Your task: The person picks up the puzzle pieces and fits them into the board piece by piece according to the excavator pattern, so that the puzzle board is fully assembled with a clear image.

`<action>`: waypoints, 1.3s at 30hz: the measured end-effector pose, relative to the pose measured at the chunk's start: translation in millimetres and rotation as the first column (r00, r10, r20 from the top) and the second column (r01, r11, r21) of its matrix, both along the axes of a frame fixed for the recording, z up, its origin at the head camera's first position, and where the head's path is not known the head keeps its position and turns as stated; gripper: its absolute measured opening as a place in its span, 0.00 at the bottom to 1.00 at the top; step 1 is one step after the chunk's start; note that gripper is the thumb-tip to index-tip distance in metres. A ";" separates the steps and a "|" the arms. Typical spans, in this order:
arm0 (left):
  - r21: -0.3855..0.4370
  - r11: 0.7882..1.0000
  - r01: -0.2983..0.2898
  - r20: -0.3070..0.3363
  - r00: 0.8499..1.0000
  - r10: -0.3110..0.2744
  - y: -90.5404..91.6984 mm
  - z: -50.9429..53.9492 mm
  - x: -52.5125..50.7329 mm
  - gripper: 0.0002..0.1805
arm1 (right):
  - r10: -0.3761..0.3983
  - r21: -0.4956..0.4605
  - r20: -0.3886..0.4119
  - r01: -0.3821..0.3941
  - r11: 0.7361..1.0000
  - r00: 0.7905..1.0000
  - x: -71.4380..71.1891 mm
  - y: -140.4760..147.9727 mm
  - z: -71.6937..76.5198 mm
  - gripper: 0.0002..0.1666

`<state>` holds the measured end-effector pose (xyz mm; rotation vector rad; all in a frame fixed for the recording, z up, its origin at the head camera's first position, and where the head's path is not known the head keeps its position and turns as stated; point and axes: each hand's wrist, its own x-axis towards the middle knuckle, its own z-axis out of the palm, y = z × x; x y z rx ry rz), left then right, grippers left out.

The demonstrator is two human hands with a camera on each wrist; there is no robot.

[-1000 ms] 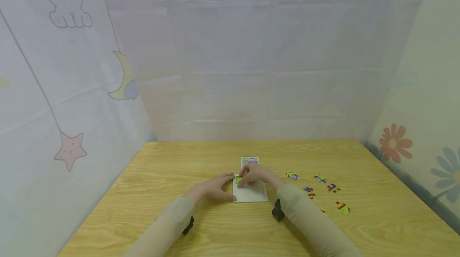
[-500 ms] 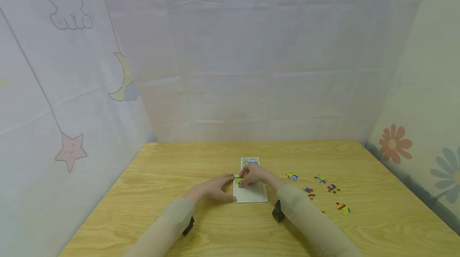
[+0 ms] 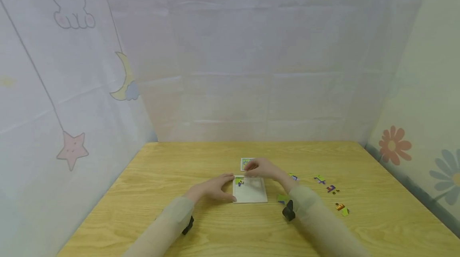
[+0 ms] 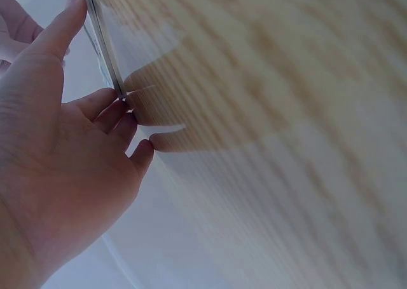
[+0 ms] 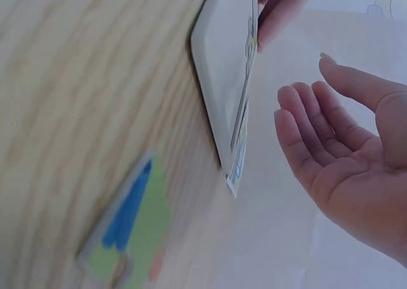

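Note:
A shallow white puzzle tray [image 3: 253, 194] lies on the table in front of the person. In its far left corner sits a green puzzle piece with a dark and yellow print [image 3: 238, 181]. The left hand [image 3: 215, 189] rests against the tray's left edge; in the left wrist view its thumb and fingers [image 4: 114, 120] spread along that edge. Over the tray's far edge hovers the right hand [image 3: 265, 169], its fingers loosely bent and nothing between them in the right wrist view. A small picture card [image 3: 245, 164] lies behind the tray, partly hidden by the right hand.
Loose puzzle pieces lie to the right, among them a green one [image 3: 319, 179], a purple and red one [image 3: 330, 188] and a lime one [image 3: 345, 211]. A green and blue piece [image 5: 137, 216] lies right of the tray. Printed cloth [image 3: 223, 101] surrounds the table.
The right hand has lifted off the piece in the tray's corner and moved right and back, uncovering it. The right forearm has shifted right, revealing a green-blue piece. The left hand stays put.

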<state>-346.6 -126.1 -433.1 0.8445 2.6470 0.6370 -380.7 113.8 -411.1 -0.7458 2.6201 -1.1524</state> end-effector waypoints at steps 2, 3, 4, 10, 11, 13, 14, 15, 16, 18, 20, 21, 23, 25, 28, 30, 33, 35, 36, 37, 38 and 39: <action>-0.001 1.000 0.001 -0.005 1.000 -0.001 0.0 -1.0 1.8 0.47 | -0.001 0.003 -0.021 0.001 1.000 1.000 1.7 5.2 1.0 0.17; -0.001 1.000 0.001 -0.006 1.000 -0.001 0.1 -1.2 2.6 0.47 | -0.002 0.001 -0.021 0.002 1.000 1.000 2.9 7.6 2.2 0.17; 0.000 1.000 -0.001 -0.005 1.000 0.001 0.3 -1.3 3.1 0.47 | -0.001 -0.001 -0.027 0.001 1.000 1.000 4.0 10.3 3.2 0.17; 0.011 1.000 -0.027 0.004 1.000 0.027 1.8 0.6 4.2 0.46 | 0.006 -0.031 -0.070 -0.008 0.999 0.998 6.1 28.8 7.3 0.16; 0.006 1.000 -0.026 -0.001 1.000 0.026 2.2 0.7 3.8 0.46 | 0.007 -0.036 -0.078 -0.010 0.999 0.997 5.6 32.2 7.0 0.15; -0.010 1.000 -0.022 -0.013 1.000 0.021 2.5 -0.3 2.7 0.47 | 0.004 -0.038 -0.091 -0.007 0.999 0.996 4.8 39.0 6.4 0.14; -0.014 1.000 -0.017 -0.017 1.000 0.016 2.5 -0.8 2.4 0.47 | -0.002 -0.043 -0.096 -0.002 0.999 0.995 4.7 42.4 6.1 0.13; -0.016 1.000 -0.014 -0.020 1.000 0.014 2.2 -1.3 1.8 0.47 | -0.010 -0.050 -0.087 0.006 0.999 0.996 5.3 45.5 6.4 0.14; -0.017 1.000 -0.013 -0.018 1.000 0.012 1.8 -1.3 1.8 0.48 | -0.016 -0.055 -0.091 0.011 0.998 0.996 5.9 48.6 6.6 0.14; -0.016 1.000 -0.013 -0.011 1.000 0.013 1.4 -1.2 1.9 0.48 | -0.034 -0.055 -0.095 0.029 0.998 0.995 7.7 55.2 7.8 0.14; -0.011 1.000 -0.013 -0.007 1.000 0.013 1.3 -0.8 2.1 0.47 | -0.043 -0.056 -0.103 0.038 0.998 0.994 9.7 62.5 9.5 0.15; -0.011 1.000 -0.014 -0.003 1.000 0.014 1.4 -0.7 2.1 0.47 | -0.049 -0.054 -0.108 0.043 0.998 0.993 10.6 66.4 10.1 0.14; -0.013 1.000 -0.015 0.000 1.000 0.015 1.9 -0.5 2.1 0.47 | -0.058 -0.049 -0.121 0.053 0.997 0.991 11.6 74.2 10.8 0.14; -0.012 1.000 -0.013 0.000 1.000 0.013 2.5 -0.1 1.8 0.47 | -0.079 -0.049 -0.126 0.074 0.996 0.989 12.5 81.9 10.9 0.14; -0.017 1.000 -0.011 -0.002 1.000 0.011 3.9 1.7 2.6 0.47 | -0.101 -0.045 -0.149 0.095 0.994 0.984 14.0 91.5 10.6 0.13; -0.016 1.000 -0.011 0.000 1.000 0.011 4.7 3.0 3.7 0.47 | -0.126 -0.040 -0.154 0.121 0.992 0.980 15.3 96.3 10.0 0.14; -0.016 1.000 -0.013 0.004 1.000 0.013 5.6 5.3 6.7 0.46 | -0.145 -0.035 -0.153 0.141 0.989 0.978 15.7 102.8 7.5 0.15; -0.009 1.000 -0.017 0.009 1.000 0.017 5.9 6.6 8.9 0.46 | -0.164 -0.033 -0.138 0.161 0.986 0.977 15.1 106.8 5.1 0.16; -0.006 1.000 -0.018 0.010 1.000 0.018 6.0 7.4 10.1 0.46 | -0.161 -0.030 -0.142 0.158 0.987 0.977 14.5 109.0 3.6 0.17; -0.003 1.000 -0.020 0.013 1.000 0.020 6.0 8.2 11.1 0.46 | -0.168 -0.030 -0.137 0.165 0.986 0.976 13.9 111.0 2.1 0.17; 0.003 1.000 -0.023 0.015 1.000 0.023 6.1 8.9 11.9 0.45 | -0.168 -0.032 -0.134 0.165 0.986 0.977 13.1 112.9 0.5 0.17; 0.006 1.000 -0.023 0.014 1.000 0.023 6.2 9.6 12.6 0.45 | -0.174 -0.034 -0.132 0.171 0.985 0.976 12.4 114.8 -0.9 0.17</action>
